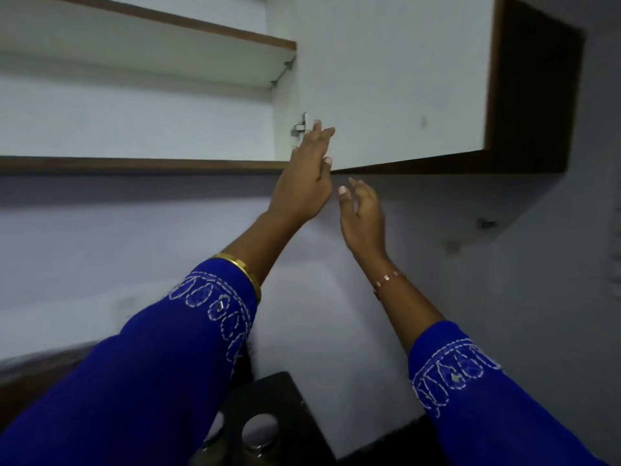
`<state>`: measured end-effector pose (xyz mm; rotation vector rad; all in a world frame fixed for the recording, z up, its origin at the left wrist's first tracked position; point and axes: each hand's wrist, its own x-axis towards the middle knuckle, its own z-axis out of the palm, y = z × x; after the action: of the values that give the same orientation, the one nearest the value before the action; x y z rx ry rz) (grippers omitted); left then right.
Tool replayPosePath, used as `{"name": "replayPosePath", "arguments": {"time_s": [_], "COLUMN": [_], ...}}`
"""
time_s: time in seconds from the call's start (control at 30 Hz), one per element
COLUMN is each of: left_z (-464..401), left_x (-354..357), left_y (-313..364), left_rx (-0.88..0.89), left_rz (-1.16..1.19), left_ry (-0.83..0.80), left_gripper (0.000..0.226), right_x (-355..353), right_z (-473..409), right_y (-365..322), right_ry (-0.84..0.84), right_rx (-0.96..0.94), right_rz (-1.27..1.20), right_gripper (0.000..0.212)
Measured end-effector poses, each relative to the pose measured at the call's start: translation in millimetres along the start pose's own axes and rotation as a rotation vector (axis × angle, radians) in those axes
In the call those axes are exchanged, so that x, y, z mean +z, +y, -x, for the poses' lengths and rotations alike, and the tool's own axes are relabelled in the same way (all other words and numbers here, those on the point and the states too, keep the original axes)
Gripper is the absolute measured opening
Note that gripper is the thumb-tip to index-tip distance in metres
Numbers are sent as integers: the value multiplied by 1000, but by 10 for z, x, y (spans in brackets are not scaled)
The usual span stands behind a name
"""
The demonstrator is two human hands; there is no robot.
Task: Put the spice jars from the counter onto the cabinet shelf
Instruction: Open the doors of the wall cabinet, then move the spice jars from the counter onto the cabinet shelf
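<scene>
The wall cabinet stands open above me, its white door swung out to the right. My left hand reaches up with flat fingers against the inner face of the door, near the hinge. My right hand hangs just below the door's bottom edge, fingers loosely curled and empty. The lower cabinet shelf and the upper shelf show nothing on them. Low in the view, jars with round pale lids stand in a dark rack, partly hidden by my left sleeve.
A pale wall fills the space between cabinet and counter. The dark counter shows at the lower left. The door's brown outer edge juts out at the right.
</scene>
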<state>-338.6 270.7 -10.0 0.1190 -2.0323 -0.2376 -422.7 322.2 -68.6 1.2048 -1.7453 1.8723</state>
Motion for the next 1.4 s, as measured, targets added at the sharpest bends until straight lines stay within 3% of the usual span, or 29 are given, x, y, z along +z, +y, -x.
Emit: {"name": "replayPosePath", "arguments": {"time_s": [0.07,0.43,0.7,1.03,1.4], "left_z": [61,1273,2212,3417,4737], "left_x": [-74,-1314,-2027,-2792,-2908], "left_y": [-72,-1104,-1721,-2481,-2801], "left_rx": [-1,-294,-463,-612,-910], "left_rz": [-55,-413,-503,-346,-112], "left_ry": [8,12,-43,-115,-111], "left_gripper": [46,46,45,46,45], "right_x": [41,1661,2687,3630,3842], "right_z": [-40,768,1550,2739,3977], "right_y": [-19,-505,-721,-676,-462], "right_ry": [20,-276,-434,-628,-823], "right_rx": [-25,-181,-205,-91,195], "right_rz": [46,62,61,92,133], "right_gripper": [47,50,52,50,52]}}
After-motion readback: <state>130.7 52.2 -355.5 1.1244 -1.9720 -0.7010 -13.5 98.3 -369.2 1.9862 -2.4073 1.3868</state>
